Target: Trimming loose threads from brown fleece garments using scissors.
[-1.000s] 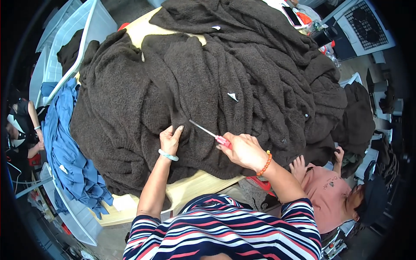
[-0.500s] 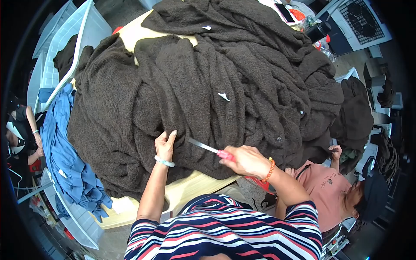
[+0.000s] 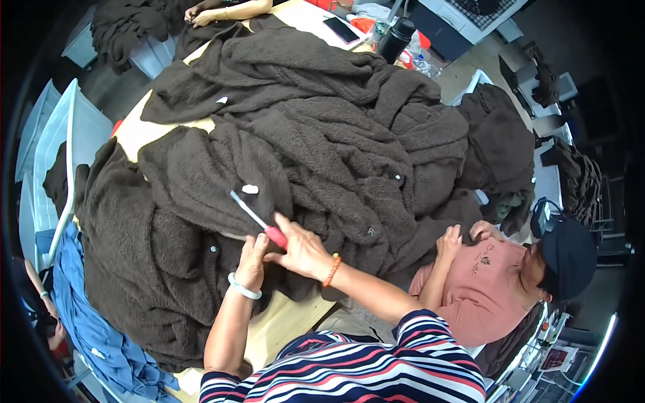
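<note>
Dark brown fleecy fabric (image 3: 336, 144) lies in a big rumpled heap in front of me. My right hand (image 3: 306, 252) is closed round the red handle of a slim tool with a thin metal blade (image 3: 248, 210); its tip points up and left, just beside a small white label (image 3: 250, 189) on the fabric. My left hand (image 3: 249, 270) is closed on a fold of the fabric, close below the tool's handle. The two hands are almost touching. Exactly what the left fingertips pinch is partly hidden.
Blue cloth (image 3: 91, 302) hangs at the left beside white plastic bins (image 3: 67, 144). A co-worker in a pink shirt (image 3: 480, 282) sits at the right. A phone (image 3: 341, 29) and a black bottle (image 3: 396, 40) stand at the back. Another person's arms (image 3: 232, 12) show at the far edge.
The view has swung to the right. My right hand has brought the tool close to my left hand, its blade now steeper and beside a white label. The co-worker's hands have risen into view.
</note>
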`<state>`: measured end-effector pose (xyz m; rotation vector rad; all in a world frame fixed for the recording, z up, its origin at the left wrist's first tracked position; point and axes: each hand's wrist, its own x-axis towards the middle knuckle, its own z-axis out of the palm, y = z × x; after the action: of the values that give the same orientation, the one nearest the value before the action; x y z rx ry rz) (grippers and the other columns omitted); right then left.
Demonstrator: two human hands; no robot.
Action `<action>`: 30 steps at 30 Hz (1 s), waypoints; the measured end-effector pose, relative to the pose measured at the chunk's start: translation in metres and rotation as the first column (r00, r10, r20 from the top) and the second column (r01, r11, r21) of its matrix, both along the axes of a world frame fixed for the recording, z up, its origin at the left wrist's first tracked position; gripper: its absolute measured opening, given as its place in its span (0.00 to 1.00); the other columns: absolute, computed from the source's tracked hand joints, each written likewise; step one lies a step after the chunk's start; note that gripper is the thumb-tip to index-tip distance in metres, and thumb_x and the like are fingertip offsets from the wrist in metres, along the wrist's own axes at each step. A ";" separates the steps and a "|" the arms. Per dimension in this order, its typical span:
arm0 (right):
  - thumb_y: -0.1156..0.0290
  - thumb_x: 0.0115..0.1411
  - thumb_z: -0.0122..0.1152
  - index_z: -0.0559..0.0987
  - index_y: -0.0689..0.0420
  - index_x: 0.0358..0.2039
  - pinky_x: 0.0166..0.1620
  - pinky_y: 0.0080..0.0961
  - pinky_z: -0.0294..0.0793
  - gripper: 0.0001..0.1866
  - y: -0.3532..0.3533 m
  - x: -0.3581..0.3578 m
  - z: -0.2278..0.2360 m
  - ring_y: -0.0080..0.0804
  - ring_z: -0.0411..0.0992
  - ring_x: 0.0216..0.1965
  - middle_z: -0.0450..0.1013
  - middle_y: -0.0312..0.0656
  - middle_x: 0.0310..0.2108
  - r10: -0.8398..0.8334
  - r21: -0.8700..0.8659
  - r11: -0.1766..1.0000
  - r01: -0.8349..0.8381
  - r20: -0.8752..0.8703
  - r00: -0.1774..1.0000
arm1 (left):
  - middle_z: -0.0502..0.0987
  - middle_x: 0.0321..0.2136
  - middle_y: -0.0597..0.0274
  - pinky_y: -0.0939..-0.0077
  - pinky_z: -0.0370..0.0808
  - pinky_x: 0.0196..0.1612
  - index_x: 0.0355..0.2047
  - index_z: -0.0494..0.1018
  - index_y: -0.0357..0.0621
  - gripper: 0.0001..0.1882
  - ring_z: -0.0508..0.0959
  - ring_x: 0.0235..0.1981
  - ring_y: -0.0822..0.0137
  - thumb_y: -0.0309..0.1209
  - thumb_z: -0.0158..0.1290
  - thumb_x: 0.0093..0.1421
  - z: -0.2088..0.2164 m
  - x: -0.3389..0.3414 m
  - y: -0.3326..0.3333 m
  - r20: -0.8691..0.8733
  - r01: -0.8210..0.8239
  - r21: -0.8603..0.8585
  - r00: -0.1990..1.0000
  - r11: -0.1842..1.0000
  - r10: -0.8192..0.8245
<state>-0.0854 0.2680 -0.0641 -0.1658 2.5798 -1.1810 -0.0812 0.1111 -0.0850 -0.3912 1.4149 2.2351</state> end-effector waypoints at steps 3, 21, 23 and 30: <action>0.66 0.48 0.69 0.65 0.58 0.59 0.47 0.44 0.75 0.38 0.038 -0.022 0.039 0.54 0.73 0.44 0.72 0.54 0.43 -0.111 -0.084 0.993 0.088 -0.336 0.935 | 0.59 0.28 0.72 0.75 0.63 0.29 0.29 0.60 0.46 0.23 0.60 0.30 0.77 0.47 0.60 0.59 0.034 -0.029 0.035 -0.151 0.042 -0.072 0.987 0.997 -0.052; 0.76 0.58 0.64 0.72 0.63 0.55 0.54 0.29 0.69 0.23 0.193 -0.036 0.085 0.37 0.72 0.50 0.73 0.48 0.50 -0.291 0.107 0.922 0.371 -0.437 0.851 | 0.73 0.47 0.47 0.46 0.67 0.50 0.46 0.74 0.47 0.33 0.72 0.48 0.45 0.38 0.68 0.36 0.049 0.006 0.025 -0.470 -0.330 -0.877 0.742 0.350 -0.477; 0.78 0.60 0.61 0.71 0.62 0.57 0.55 0.23 0.68 0.24 0.151 -0.026 0.085 0.27 0.71 0.49 0.72 0.41 0.51 -0.235 0.052 0.963 0.265 -0.319 0.918 | 0.55 0.62 0.38 0.32 0.55 0.58 0.56 0.68 0.46 0.43 0.54 0.64 0.35 0.39 0.70 0.37 0.037 0.014 -0.046 -0.370 -0.463 -0.880 0.807 -0.106 -0.460; 0.77 0.55 0.64 0.74 0.59 0.52 0.43 0.36 0.73 0.22 0.038 -0.004 0.092 0.50 0.73 0.39 0.71 0.51 0.38 0.125 0.109 0.990 -0.091 -0.367 0.922 | 0.52 0.64 0.34 0.55 0.56 0.65 0.68 0.46 0.38 0.50 0.56 0.65 0.40 0.38 0.63 0.53 0.026 0.065 -0.226 -0.592 -0.580 -0.804 0.761 -0.129 0.265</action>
<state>-0.0898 0.3064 0.0277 -0.5571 2.8961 -1.0770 -0.0157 -0.1144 -0.0594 -1.2350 3.3168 1.0406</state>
